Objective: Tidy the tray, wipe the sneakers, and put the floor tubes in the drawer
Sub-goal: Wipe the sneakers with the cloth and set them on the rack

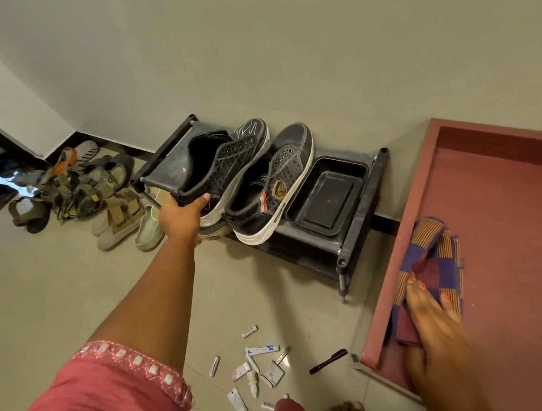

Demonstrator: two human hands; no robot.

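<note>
The left hand grips the heel of the left sneaker on the black rack, beside the right sneaker and the empty black tray. The right hand presses a checked cloth with flat fingers inside the open red drawer. Small tubes lie scattered on the near floor.

Left hand reaches far forward, fingers curled gripping; right hand seemingly presses flat.
</note>
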